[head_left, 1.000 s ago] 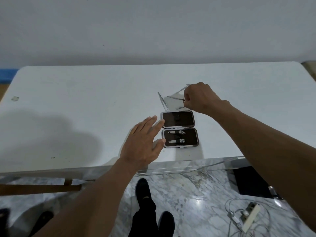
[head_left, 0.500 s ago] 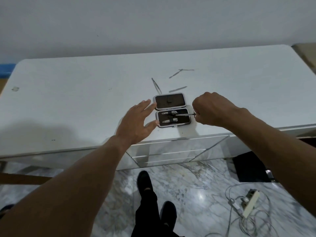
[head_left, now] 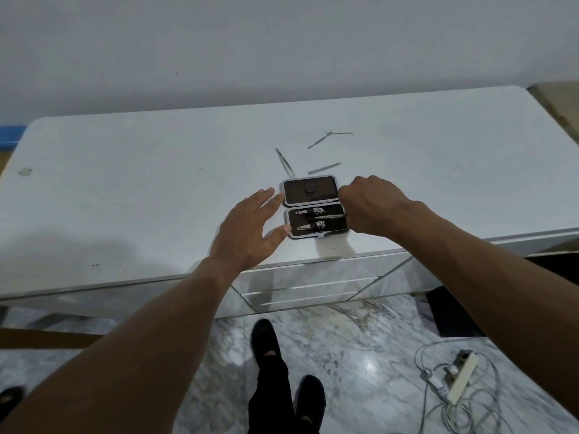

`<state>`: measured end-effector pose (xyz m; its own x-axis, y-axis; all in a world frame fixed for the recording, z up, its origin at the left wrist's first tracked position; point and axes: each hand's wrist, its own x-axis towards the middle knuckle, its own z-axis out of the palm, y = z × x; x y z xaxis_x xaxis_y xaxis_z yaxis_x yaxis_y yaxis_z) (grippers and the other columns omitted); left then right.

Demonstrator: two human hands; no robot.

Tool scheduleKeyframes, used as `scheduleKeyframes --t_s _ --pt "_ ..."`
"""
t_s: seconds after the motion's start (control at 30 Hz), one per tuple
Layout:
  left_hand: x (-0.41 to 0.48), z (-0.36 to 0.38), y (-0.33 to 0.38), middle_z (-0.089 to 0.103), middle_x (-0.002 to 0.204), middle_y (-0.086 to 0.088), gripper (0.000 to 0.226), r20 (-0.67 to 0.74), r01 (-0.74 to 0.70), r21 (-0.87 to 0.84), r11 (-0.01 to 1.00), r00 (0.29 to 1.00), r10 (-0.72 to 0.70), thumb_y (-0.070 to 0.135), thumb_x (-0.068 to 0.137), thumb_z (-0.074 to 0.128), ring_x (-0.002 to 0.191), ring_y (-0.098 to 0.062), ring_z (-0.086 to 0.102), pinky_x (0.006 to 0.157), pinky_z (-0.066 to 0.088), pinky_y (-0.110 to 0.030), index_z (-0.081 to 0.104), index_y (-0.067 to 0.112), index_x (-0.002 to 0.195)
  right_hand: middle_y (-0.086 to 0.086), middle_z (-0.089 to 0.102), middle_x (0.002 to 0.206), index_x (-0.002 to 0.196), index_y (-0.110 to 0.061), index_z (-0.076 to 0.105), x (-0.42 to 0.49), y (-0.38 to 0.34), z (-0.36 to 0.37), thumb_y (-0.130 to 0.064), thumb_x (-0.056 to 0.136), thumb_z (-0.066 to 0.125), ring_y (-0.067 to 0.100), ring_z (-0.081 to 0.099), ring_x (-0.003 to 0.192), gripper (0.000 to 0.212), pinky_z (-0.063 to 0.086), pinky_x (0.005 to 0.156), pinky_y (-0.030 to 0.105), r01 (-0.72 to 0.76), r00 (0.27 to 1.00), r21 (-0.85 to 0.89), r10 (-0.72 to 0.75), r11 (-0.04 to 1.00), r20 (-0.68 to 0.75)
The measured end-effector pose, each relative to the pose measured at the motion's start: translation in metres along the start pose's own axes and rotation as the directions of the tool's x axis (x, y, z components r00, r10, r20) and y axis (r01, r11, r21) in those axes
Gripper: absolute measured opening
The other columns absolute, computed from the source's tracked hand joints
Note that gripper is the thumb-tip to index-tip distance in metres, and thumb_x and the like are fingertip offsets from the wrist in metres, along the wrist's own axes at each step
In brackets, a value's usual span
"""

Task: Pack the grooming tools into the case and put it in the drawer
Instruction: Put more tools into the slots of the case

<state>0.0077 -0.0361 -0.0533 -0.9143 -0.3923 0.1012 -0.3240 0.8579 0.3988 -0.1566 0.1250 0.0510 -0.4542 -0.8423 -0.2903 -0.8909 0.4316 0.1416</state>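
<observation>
A small dark grooming case with a silver rim lies open near the front edge of the white tabletop. Its near half holds two nail clippers under a strap. My right hand is closed on a thin metal tool and pushes it sideways into that near half. My left hand rests flat with spread fingers against the case's left side. Tweezers, a flat file and two more thin tools lie loose behind the case.
Drawer fronts sit closed under the tabletop edge, just below the case. On the marble floor lie a white power strip with tangled cables at the right. My dark-trousered legs and shoe stand in front of the drawers.
My right hand picked a thin tool from behind the case, carried it to the case's right side and slid it into the near half. The left hand stayed by the case.
</observation>
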Motion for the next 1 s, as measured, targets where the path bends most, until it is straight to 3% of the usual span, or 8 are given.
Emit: scheduleKeyframes --t_s 0.13,0.27,0.47,0.77,1.0 --pt "0.000 0.001 0.000 0.030 0.157 0.006 0.065 -0.010 0.006 0.003 1.000 1.000 -0.006 0.060 0.090 0.041 0.145 -0.014 0.023 0.115 0.022 -0.035 0.032 0.033 0.149 0.019 0.059 0.090 0.084 -0.009 0.048 0.003 -0.003 -0.003 -0.006 0.081 0.057 0.036 0.049 0.072 0.010 0.038 0.062 0.032 0.032 0.999 0.025 -0.032 0.999 -0.010" --pt "0.000 0.002 0.000 0.034 0.156 0.004 0.064 -0.030 0.005 -0.006 1.000 1.000 -0.005 0.058 0.090 0.043 0.144 -0.015 0.026 0.115 0.026 -0.038 0.035 0.031 0.148 0.009 0.040 0.073 0.078 -0.011 0.039 0.007 -0.006 -0.002 -0.009 0.079 0.057 0.032 0.041 0.066 0.018 0.037 0.061 0.031 0.041 0.999 0.050 -0.041 0.998 -0.005" --pt "0.000 0.000 0.002 0.033 0.156 0.004 0.065 -0.028 0.011 -0.015 1.000 1.000 -0.011 0.057 0.090 0.042 0.145 -0.014 0.024 0.115 0.023 -0.036 0.034 0.031 0.148 0.016 0.061 0.088 0.076 -0.013 0.042 0.012 -0.007 0.006 -0.014 0.080 0.055 0.033 0.042 0.066 0.014 0.036 0.061 0.031 0.072 0.997 0.064 -0.069 0.995 -0.040" --pt "0.000 0.002 0.002 0.034 0.155 0.005 0.065 -0.045 0.012 -0.023 1.000 0.999 -0.013 0.058 0.089 0.042 0.144 -0.013 0.026 0.114 0.023 -0.035 0.036 0.031 0.148 0.014 0.066 0.085 0.079 -0.009 0.062 0.021 0.002 0.020 -0.016 0.076 0.056 0.036 0.055 0.068 0.010 0.037 0.058 0.029 0.084 0.995 0.120 -0.076 0.989 -0.065" --pt "0.000 0.001 0.003 0.033 0.156 0.005 0.068 -0.034 0.023 -0.016 1.000 0.999 -0.023 0.062 0.087 0.036 0.144 -0.013 0.025 0.115 0.024 -0.036 0.035 0.032 0.148 0.010 0.066 0.080 0.068 -0.016 0.057 0.022 0.008 0.028 -0.017 0.074 0.056 0.035 0.058 0.069 0.007 0.041 0.057 0.030 0.097 0.994 0.225 -0.082 0.970 -0.075"
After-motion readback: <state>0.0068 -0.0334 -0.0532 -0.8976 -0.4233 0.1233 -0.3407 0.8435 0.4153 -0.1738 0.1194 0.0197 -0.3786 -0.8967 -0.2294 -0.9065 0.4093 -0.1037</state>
